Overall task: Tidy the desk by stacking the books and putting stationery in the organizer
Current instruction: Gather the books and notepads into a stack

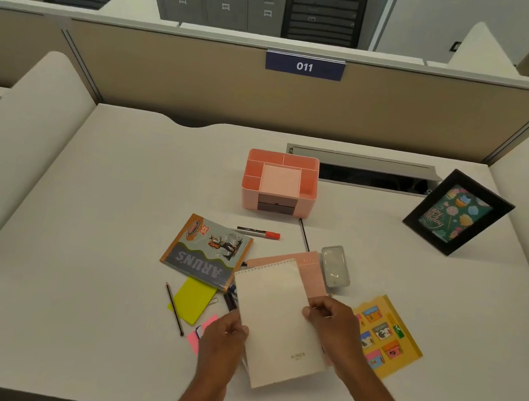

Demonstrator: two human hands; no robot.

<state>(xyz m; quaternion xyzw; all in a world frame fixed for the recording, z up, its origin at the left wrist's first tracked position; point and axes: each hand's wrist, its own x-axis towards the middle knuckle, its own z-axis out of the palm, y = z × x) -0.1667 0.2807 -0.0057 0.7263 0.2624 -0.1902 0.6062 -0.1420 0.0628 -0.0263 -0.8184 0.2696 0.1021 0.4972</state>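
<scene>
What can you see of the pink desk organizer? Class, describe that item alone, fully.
The organizer is a pink, plastic-looking box with rounded corners. Open-top compartments run round a paler square central well, and a dark drawer sits in its front face. It stands upright on the white desk, towards the back. No stationery shows inside it, and only the desk touches it.

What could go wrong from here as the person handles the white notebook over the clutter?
1. The left hand and right hand grip only the edges of the white notebook, so it may slip or bend.
2. Some dark pens lie partly beneath it; setting it down there could trap them or leave the stack uneven.
3. The pink notebook under it sits close beside the clear case; sliding it might nudge the case.
</scene>
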